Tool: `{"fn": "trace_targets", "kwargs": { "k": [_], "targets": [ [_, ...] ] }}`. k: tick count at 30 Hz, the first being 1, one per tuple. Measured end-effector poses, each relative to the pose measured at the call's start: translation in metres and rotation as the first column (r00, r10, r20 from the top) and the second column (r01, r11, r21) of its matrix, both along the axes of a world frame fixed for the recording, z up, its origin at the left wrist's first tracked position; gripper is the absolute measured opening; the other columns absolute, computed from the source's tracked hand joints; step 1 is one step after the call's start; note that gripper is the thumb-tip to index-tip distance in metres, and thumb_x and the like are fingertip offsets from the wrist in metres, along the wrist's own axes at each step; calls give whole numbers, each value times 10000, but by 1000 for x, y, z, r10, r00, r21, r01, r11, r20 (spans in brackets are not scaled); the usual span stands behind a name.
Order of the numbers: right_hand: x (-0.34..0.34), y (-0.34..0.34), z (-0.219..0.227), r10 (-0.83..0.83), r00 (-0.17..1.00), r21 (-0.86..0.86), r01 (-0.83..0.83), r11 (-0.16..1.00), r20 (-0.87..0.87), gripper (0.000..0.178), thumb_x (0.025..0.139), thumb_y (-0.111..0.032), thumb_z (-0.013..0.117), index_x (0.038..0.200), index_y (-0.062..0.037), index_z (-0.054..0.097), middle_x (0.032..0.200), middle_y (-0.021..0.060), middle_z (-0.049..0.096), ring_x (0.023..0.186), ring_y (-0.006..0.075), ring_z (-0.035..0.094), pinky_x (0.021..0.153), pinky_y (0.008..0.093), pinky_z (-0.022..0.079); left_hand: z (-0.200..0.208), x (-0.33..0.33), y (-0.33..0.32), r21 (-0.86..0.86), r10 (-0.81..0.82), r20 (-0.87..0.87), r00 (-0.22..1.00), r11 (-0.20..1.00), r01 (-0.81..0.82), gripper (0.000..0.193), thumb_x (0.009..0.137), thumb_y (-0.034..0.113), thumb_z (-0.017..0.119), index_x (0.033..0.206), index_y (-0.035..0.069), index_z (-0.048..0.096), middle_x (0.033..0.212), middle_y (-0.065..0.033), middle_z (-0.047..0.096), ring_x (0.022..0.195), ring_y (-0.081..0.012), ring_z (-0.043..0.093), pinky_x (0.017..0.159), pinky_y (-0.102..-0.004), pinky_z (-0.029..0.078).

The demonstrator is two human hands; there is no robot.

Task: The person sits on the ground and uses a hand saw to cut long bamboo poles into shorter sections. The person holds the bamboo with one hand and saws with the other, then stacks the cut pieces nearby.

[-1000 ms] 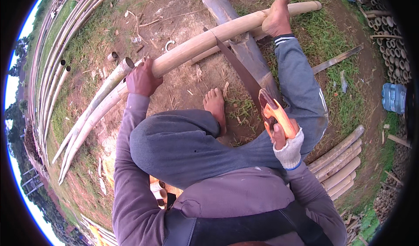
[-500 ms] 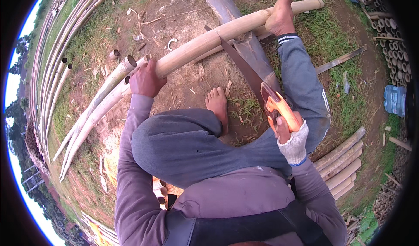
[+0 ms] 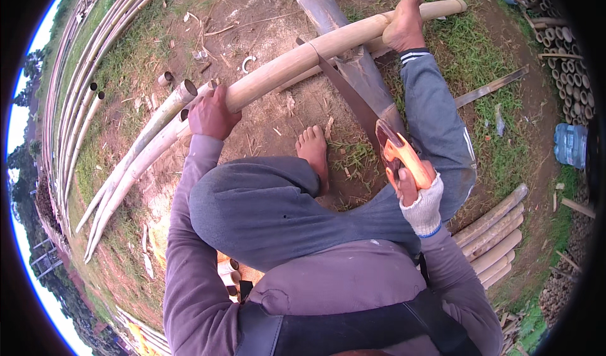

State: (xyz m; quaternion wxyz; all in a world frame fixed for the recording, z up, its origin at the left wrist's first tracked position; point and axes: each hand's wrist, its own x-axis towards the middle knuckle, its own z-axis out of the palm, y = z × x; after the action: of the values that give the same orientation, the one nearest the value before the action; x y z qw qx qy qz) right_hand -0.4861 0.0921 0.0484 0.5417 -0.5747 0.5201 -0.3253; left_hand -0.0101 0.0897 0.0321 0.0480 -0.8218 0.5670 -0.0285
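Note:
A pale bamboo pole (image 3: 281, 69) lies slanted across a thick grey log (image 3: 372, 81). My left hand (image 3: 213, 113) is wrapped round the pole's near-left end. In my right hand (image 3: 418, 195), which wears a fingerless white knit glove, is the orange handle of a hand saw (image 3: 353, 100). The saw's long dark blade reaches up and left, its tip end against the pole left of the log. My bare right foot (image 3: 407, 21) presses on the pole beyond the log. My other foot (image 3: 312, 151) rests on the dirt.
Long bamboo poles (image 3: 136, 157) lie left of my left hand, with more (image 3: 76, 122) at the far left. Cut bamboo lengths (image 3: 495, 236) are at the right. A blue water jug (image 3: 570, 146) and stacked bamboo pieces (image 3: 571, 72) stand at the right edge. A flat strip (image 3: 492, 86) lies on the grass.
Almost nothing differs. The saw stays against the pole with its handle barely shifted, and my left hand keeps its place on the pole.

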Motion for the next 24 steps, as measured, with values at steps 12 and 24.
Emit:
{"fn": "trace_targets", "kwargs": {
  "k": [12,24],
  "targets": [
    [109,-98,-53,-13,995,-504,-38,863,-97,275,998,-229,799,1014,29,705,843,231,726,769,424,735,668,463,548,-3,5,-6,2,-5,9,1000,1000,5,589,760,397,911,1242,154,673,1083,-122,779,1000,-363,779,883,-503,606],
    [144,-141,-65,-111,992,-447,75,892,-55,328,1009,-264,797,1008,46,688,822,242,725,721,421,715,665,460,552,-17,-3,-17,-76,-104,33,994,991,107,630,751,421,913,1272,165,669,1126,-122,771,999,-347,782,881,-523,594]
  ]
}}
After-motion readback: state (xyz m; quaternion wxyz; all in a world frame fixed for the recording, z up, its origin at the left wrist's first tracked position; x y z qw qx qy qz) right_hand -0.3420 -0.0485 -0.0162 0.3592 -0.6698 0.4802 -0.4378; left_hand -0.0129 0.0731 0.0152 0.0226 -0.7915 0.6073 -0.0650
